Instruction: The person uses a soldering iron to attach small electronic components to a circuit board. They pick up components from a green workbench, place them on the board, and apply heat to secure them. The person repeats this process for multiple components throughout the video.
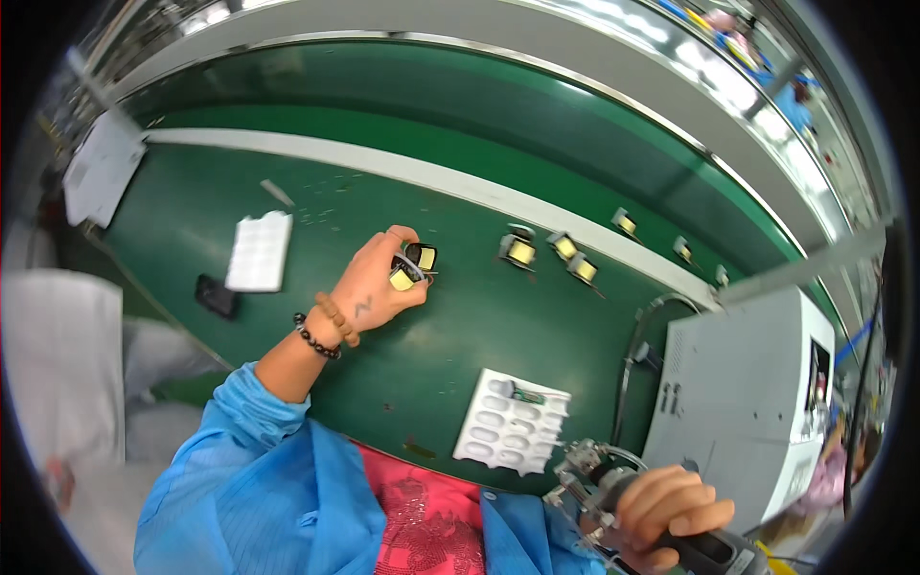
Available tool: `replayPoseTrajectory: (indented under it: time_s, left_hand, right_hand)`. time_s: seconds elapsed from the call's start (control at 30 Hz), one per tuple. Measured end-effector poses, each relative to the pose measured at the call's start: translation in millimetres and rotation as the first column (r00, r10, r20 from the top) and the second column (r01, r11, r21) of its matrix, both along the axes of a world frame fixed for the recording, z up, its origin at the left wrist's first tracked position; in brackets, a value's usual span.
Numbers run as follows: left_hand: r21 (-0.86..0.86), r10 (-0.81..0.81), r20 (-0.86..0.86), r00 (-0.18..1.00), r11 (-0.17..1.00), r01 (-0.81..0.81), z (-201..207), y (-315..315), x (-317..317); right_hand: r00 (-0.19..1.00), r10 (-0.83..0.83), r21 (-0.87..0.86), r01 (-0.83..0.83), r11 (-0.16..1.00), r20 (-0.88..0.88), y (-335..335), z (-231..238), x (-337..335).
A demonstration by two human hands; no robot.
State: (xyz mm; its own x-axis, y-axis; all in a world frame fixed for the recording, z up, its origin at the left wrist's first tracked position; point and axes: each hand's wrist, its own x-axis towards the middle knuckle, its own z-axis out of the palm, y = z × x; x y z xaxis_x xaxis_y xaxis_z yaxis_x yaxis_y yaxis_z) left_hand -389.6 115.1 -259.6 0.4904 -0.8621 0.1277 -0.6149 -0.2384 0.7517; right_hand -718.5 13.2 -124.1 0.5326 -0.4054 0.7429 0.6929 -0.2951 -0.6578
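Note:
My left hand (369, 283) is closed around two small black parts with yellow blocks (426, 257), just above the green work surface. Which fingers press on them is partly hidden. At the lower right, my right hand (671, 513) wraps around a hand-held tool with a dark grey body (714, 551) and a cluster of metal fittings at its other end. Beside those fittings lies a white moulded tray (489, 436) with rows of oval pockets. A small green-and-silver piece (527, 395) rests at its far edge.
Several similar yellow-and-black parts (518, 252) stand right of my left hand; others (625, 223) sit on the green belt beyond the white rail (460, 182). Another white tray (259, 251) and a black object (216, 296) lie left. A grey machine (738, 412) stands right. A person (72, 364) sits left.

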Motion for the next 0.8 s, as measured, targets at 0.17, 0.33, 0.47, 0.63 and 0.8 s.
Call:
replayPoseTrajectory:
  time_s: [0.17,0.33,0.47,0.63,0.8]
  left_hand:
    - [0.032,-0.289,0.155,0.945,0.957,0.287,-1,-69,-69]
    - [0.289,-0.494,0.252,0.832,0.859,0.423,-8,-128,-130]
    - [0.273,-0.506,0.424,0.751,0.862,0.427,-25,-155,-156]
    - [0.290,-0.532,0.466,0.707,0.847,0.445,9,-138,-154]
    - [-0.017,-0.508,0.360,0.783,0.835,0.549,38,-146,-81]
  right_hand:
    - [0.990,-0.135,0.041,0.133,0.990,0.038,2,-12,-15]
    - [0.980,-0.195,0.037,0.193,0.980,0.050,6,-17,-23]
    - [0.973,-0.227,0.060,0.224,0.973,0.045,10,-15,-16]
    - [0.982,-0.187,0.031,0.186,0.982,0.033,4,-17,-15]
    - [0.978,-0.208,0.039,0.208,0.977,-0.001,-1,-18,-25]
